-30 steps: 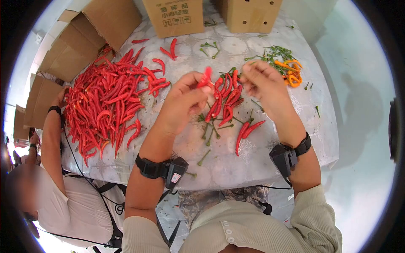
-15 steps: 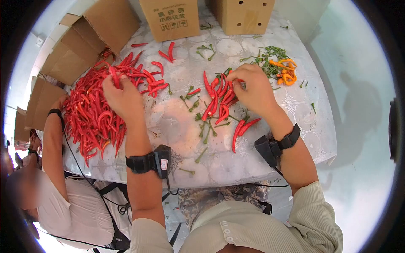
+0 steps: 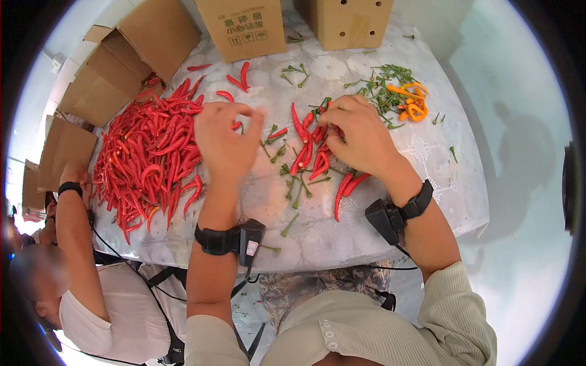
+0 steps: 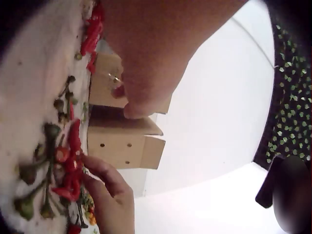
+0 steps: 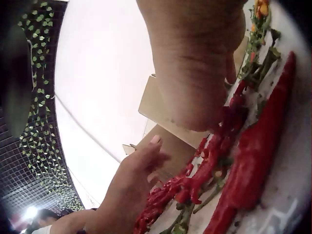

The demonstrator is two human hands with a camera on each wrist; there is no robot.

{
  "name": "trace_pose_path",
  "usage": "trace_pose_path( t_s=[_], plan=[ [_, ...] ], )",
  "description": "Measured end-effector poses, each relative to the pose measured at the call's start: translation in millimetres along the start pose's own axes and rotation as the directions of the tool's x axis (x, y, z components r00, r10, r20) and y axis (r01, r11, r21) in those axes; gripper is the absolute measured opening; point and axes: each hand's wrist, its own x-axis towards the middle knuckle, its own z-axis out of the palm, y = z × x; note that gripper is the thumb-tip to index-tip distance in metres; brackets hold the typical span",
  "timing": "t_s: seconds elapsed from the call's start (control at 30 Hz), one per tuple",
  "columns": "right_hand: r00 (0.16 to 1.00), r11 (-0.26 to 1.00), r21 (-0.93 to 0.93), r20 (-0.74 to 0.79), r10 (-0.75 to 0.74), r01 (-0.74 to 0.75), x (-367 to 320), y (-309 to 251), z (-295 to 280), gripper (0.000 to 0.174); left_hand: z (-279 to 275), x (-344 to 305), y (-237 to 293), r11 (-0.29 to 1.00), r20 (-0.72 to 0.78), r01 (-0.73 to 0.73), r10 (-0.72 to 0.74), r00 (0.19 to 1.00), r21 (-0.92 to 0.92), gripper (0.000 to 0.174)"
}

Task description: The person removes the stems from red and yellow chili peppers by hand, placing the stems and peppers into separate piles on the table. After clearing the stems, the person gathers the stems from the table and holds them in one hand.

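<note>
My left hand (image 3: 229,143) hovers just right of the big heap of red chili peppers (image 3: 149,158), fingers loosely bent and nothing visible in them. At the small group of red chili peppers (image 3: 308,146), my right hand (image 3: 360,134) pinches a chili between thumb and curled fingers, mostly hidden by the hand. The left wrist view shows that thumb and forefinger (image 4: 105,178) meeting at the red chilies (image 4: 73,163). Two more red chilies (image 3: 345,190) lie below the right hand. Green stems (image 3: 297,192) are scattered around the small group.
A pile of green stems (image 3: 390,79) and some orange peppers (image 3: 416,110) lie at the right. Cardboard boxes (image 3: 241,30) stand along the table's back, with opened cartons (image 3: 101,73) at the left. Another person's arm (image 3: 79,226) reaches beside the heap.
My left hand carried a red chili left to the heap, let it go, and has come partway back right. The right hand stays at the small group, its fingers now lower among the chilies.
</note>
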Motion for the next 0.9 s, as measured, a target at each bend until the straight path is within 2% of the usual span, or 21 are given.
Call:
trace_pose_path(
  t_s=[0.07,0.13,0.2,0.33,0.4,0.43,0.5,0.6,0.7,0.83,0.9],
  plan=[
    [0.998,0.999,-0.020,0.043,-0.049,0.050,-1.3,-1.2,0.4,0.018,-1.7,-4.6,20.8,1.000,0.169,0.000,0.005,0.986,-0.026,0.024],
    [0.995,0.997,-0.035,0.070,-0.070,0.073,-2.6,-3.6,-1.2,0.022,-6.1,-7.9,37.4,1.000,0.346,0.003,0.004,0.938,-0.018,0.029],
    [0.994,0.997,-0.042,0.085,-0.067,0.071,-3.4,-7.4,-5.8,0.028,-6.1,-14.7,46.3,1.000,0.383,-0.013,0.020,0.923,-0.021,0.031],
    [0.977,0.995,-0.101,0.211,0.024,-0.003,-2.2,-12.4,-18.0,0.038,-1.5,-20.1,51.9,1.000,0.492,-0.013,0.017,0.871,-0.012,0.030],
    [0.963,0.989,-0.142,0.258,0.082,-0.046,-1.7,-14.2,-20.3,0.040,-1.5,-19.9,52.1,0.998,0.539,0.033,-0.001,0.842,-0.049,0.029],
    [0.969,0.991,-0.127,0.241,0.058,-0.028,-2.5,-14.7,-19.6,0.039,-1.6,-19.8,51.9,0.996,0.562,0.056,-0.009,0.827,-0.067,0.029],
    [0.979,0.995,-0.099,0.204,0.014,0.007,-4.4,-15.7,-18.4,0.037,-1.4,-20.7,51.1,0.994,0.556,0.066,-0.009,0.831,-0.083,0.028],
    [0.973,0.999,-0.053,0.228,0.025,-0.013,-6.1,-15.2,-15.8,0.038,-3.4,-20.0,49.7,0.988,0.577,0.098,-0.010,0.816,-0.122,0.026],
    [0.964,0.993,-0.114,0.258,0.057,-0.028,-3.0,-17.7,-22.2,0.033,-5.1,-19.0,45.2,0.980,0.590,0.116,0.001,0.808,-0.161,0.020],
    [0.958,0.996,-0.075,0.280,0.068,-0.049,-3.3,-15.7,-23.3,0.024,-3.8,-18.9,39.1,0.973,0.564,0.136,-0.008,0.825,-0.186,0.017],
    [0.955,0.995,-0.069,0.284,0.084,-0.067,-3.9,-15.5,-23.0,0.020,-1.1,-17.7,36.4,0.964,0.600,0.151,0.013,0.800,-0.221,0.020]
  ],
)
